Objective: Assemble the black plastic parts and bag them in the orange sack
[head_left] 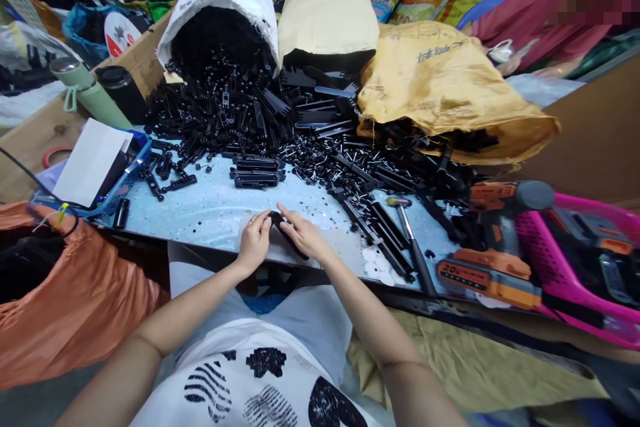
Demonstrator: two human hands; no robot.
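Observation:
A long black plastic part [286,233] lies at the near edge of the pale blue table [215,203], and both my hands grip it. My left hand [254,240] is closed around its left end. My right hand [305,235] presses on its right side with the fingers curled over it. Behind them a big heap of black plastic parts [250,113] spreads across the table. Two stacked black bars [257,172] lie just beyond my hands.
A white sack [225,0], a beige sack [325,7] and a yellow sack [445,87] spill parts at the back. A hammer [410,233], an orange cordless drill [495,240] and a pink basket [575,267] sit right. An orange bag [75,293], white card [90,160] and green bottle [87,90] are left.

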